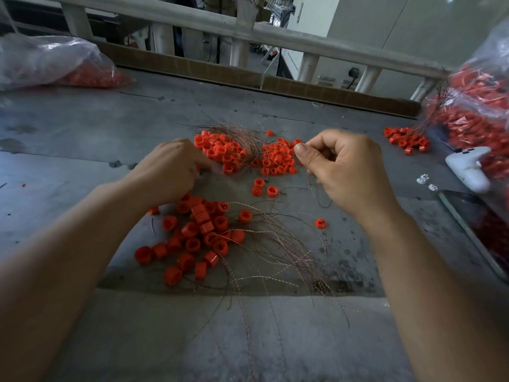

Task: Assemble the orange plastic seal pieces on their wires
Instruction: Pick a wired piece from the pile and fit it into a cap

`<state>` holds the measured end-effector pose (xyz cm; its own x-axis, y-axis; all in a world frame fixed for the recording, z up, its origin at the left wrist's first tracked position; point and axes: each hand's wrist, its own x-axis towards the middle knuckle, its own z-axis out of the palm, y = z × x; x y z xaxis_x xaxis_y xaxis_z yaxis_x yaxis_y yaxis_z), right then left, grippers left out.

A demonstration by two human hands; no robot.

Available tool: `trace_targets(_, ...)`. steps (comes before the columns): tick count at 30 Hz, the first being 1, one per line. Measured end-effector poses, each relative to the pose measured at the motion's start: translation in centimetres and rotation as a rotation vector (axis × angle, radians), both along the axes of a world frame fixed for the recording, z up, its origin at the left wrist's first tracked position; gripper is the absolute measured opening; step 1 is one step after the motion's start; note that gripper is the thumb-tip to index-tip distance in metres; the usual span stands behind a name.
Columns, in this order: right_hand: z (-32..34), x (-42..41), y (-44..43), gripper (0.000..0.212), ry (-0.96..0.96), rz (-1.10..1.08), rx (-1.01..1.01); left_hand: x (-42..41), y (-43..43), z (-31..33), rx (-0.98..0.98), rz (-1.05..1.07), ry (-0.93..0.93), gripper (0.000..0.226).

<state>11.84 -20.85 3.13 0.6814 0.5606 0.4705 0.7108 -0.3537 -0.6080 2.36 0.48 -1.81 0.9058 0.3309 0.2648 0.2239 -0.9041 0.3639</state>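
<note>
While the near heap (198, 232) already trails wires, the far seals (275, 158) lie loose, so I judge much is left. The right hand (349, 172) pinches a wire (314, 188) just beside them; the left hand (165, 172) curls down, grip hidden. Bags (479, 111) crowd the table (110, 128) edges; the middle gives room.

Grey stained table (82, 128), orange seal pieces (198, 232) with trailing wires (278, 244) heaped at 6 o'clock, second heap (275, 161) beside wire bundle (242, 136) at 12, small heap (407, 139) at 2, clear bag (49, 62) at 10, fuller bag (479, 106) and white controller (468, 169) at 3.
</note>
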Motion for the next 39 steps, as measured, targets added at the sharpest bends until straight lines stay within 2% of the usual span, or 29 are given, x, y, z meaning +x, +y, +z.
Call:
trace_targets(4, -0.1, 0.5, 0.0, 0.023, -0.008, -0.028, -0.001, -0.2, 0.1, 0.3, 0.014, 0.075, -0.045, 0.027)
trace_targets(7, -0.5, 1.1, 0.0, 0.024, 0.000, -0.048, -0.021, -0.5, -0.5, 0.8, -0.006, 0.081, -0.129, 0.026)
trace_targets(12, -1.4, 2.4, 0.8, 0.010, 0.040, -0.049, -0.160, -1.4, -2.1, 1.6, -0.029, 0.049, -0.189, 0.018)
trace_targets(22, -1.3, 3.0, 4.3, 0.039, -0.101, -0.006, -0.590, -2.1, -4.1, 2.1, -0.020, -0.029, -0.165, 0.017)
trace_targets(28, -2.0, 3.6, 6.0, 0.047, -0.102, 0.017, -0.686, -2.3, -4.3, 2.2, -0.032, -0.036, -0.169, 0.019)
trace_targets(31, -2.0, 3.7, 6.2, 0.046, -0.036, 0.021, -0.648, -2.3, -4.3, 2.3, -0.034, -0.040, -0.172, 0.018)
trace_targets(36, -1.5, 3.6, 5.3, 0.042, 0.076, 0.013, -0.424, -2.3, -4.3, 2.2, -0.041, -0.037, -0.170, 0.018)
trace_targets(39, -0.8, 3.1, 4.4, 0.031, 0.103, 0.074, -0.270, -2.3, -4.4, 2.3, -0.071, -0.019, -0.193, 0.016)
